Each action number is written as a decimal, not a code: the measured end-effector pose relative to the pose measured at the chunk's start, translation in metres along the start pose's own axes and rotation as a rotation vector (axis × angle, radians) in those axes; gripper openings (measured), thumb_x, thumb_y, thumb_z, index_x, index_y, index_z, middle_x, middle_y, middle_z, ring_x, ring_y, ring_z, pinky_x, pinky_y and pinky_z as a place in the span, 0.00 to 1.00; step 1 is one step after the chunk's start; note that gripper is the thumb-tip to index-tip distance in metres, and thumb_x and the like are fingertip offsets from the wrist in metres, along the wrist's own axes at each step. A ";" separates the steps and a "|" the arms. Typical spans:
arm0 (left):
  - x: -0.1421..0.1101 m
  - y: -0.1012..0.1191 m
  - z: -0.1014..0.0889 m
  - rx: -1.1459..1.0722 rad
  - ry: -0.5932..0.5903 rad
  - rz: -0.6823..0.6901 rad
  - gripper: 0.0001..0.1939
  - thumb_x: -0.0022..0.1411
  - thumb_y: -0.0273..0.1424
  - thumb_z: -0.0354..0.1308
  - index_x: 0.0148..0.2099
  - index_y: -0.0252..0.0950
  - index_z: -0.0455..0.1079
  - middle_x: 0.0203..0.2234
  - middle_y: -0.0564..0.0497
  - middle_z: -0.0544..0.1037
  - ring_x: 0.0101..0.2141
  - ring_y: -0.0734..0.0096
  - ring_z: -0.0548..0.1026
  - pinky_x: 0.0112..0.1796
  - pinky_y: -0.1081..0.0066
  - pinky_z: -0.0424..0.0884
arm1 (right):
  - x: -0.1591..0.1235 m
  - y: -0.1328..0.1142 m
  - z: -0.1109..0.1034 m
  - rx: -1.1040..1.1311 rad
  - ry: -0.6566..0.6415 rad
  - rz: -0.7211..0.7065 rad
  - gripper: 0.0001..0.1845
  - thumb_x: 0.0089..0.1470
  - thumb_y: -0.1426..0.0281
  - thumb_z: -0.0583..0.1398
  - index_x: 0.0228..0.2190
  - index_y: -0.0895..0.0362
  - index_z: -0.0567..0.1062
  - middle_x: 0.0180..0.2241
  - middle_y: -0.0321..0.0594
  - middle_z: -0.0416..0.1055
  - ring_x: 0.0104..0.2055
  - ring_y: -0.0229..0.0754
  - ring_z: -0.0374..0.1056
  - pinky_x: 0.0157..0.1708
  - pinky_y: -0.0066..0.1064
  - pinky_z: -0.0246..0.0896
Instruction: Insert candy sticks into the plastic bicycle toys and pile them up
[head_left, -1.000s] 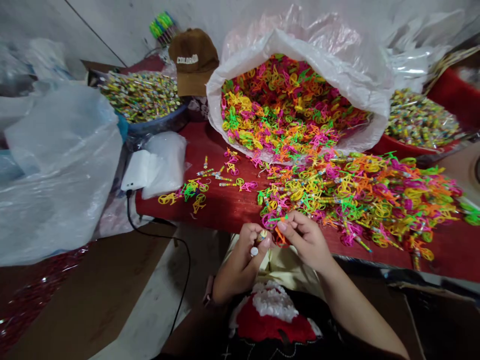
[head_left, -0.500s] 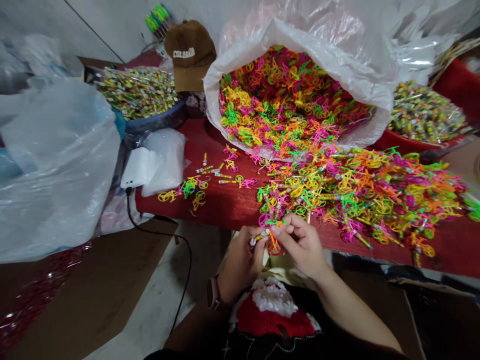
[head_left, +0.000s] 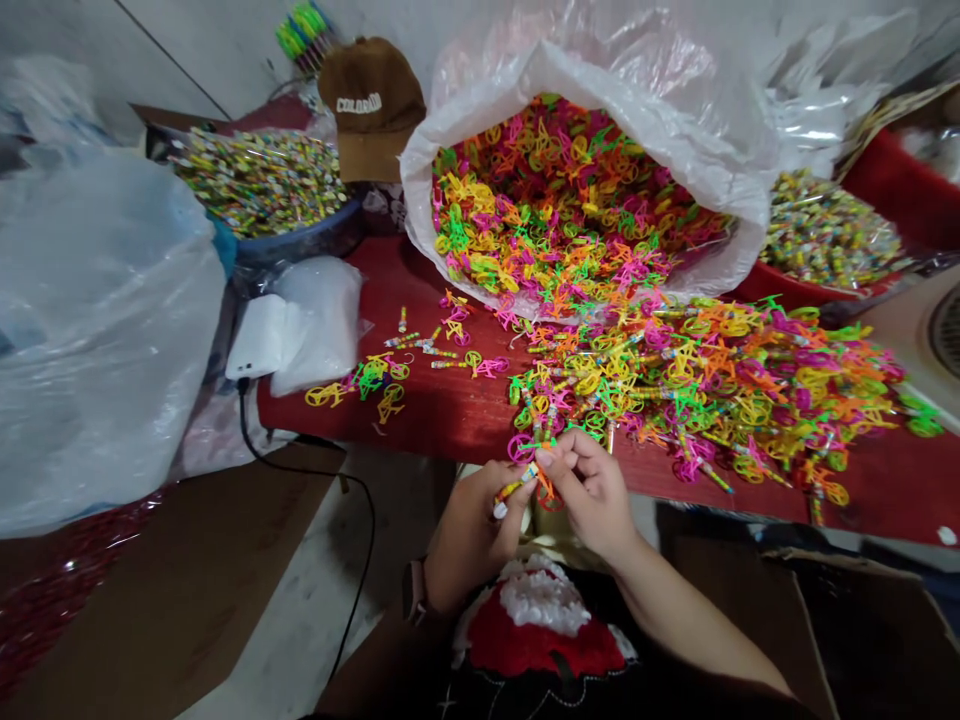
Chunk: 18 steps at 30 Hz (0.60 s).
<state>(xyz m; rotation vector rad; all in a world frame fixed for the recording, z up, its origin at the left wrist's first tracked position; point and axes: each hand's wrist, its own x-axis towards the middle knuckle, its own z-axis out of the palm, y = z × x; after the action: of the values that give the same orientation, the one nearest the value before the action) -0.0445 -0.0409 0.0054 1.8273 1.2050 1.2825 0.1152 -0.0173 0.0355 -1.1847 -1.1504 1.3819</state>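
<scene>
Just in front of the table's edge, both my hands are close together. Pinched in my left hand (head_left: 466, 525) is a slim yellow-patterned tube (head_left: 514, 487) with a white end, tilted down to the left. An orange plastic toy bicycle (head_left: 550, 489) is between the thumb and fingers of my right hand (head_left: 598, 497), against the tube's upper end. My fingers cover part of where the two meet. Beyond them spreads a pile of colourful toy bicycles (head_left: 697, 380), many with tubes attached.
A white sack (head_left: 420, 190) full of toy bicycles lies open on the red table (head_left: 442, 420). Loose tubes and bicycles lie left of the pile. Tubs of tubes (head_left: 262, 180) stand on both sides. A white power bank (head_left: 256, 338) trails a black cable near a brown cap (head_left: 379, 110).
The tube in my left hand shows more and slants down more, with my fingers shifted along it. My right fingers have closed in over the orange bicycle. The whole view has swung slightly right.
</scene>
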 end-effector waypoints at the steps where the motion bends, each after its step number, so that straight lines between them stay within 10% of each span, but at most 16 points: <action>1: -0.001 0.001 0.000 -0.020 -0.013 -0.024 0.04 0.71 0.25 0.58 0.42 0.38 0.74 0.31 0.51 0.80 0.31 0.70 0.80 0.35 0.73 0.73 | -0.001 0.001 0.001 0.001 0.006 -0.003 0.24 0.58 0.49 0.68 0.27 0.53 0.68 0.20 0.30 0.65 0.21 0.35 0.57 0.22 0.26 0.53; 10: 0.000 -0.011 0.007 -0.331 -0.090 -0.368 0.19 0.77 0.42 0.52 0.62 0.37 0.66 0.37 0.47 0.84 0.31 0.68 0.78 0.34 0.71 0.71 | 0.048 -0.039 -0.043 -0.448 0.120 -0.241 0.21 0.63 0.52 0.63 0.28 0.55 0.75 0.24 0.35 0.69 0.26 0.38 0.62 0.27 0.30 0.57; 15: 0.008 -0.029 -0.001 -0.481 0.192 -0.511 0.19 0.76 0.48 0.54 0.51 0.37 0.69 0.17 0.60 0.69 0.19 0.76 0.65 0.24 0.76 0.60 | 0.090 -0.071 -0.097 -0.943 0.388 -0.326 0.13 0.62 0.58 0.64 0.31 0.55 0.77 0.28 0.41 0.69 0.34 0.48 0.67 0.41 0.44 0.63; 18: 0.014 -0.039 -0.003 -0.599 0.377 -0.566 0.18 0.70 0.47 0.62 0.41 0.38 0.66 0.15 0.64 0.60 0.16 0.80 0.57 0.20 0.78 0.53 | 0.101 -0.067 -0.085 -1.128 0.596 -0.506 0.14 0.60 0.64 0.64 0.45 0.58 0.78 0.46 0.55 0.71 0.53 0.61 0.64 0.57 0.57 0.56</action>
<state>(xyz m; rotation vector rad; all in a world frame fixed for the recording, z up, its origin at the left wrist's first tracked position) -0.0590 -0.0124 -0.0213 0.7685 1.2255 1.4625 0.1965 0.0960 0.0838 -1.7069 -1.6390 -0.1332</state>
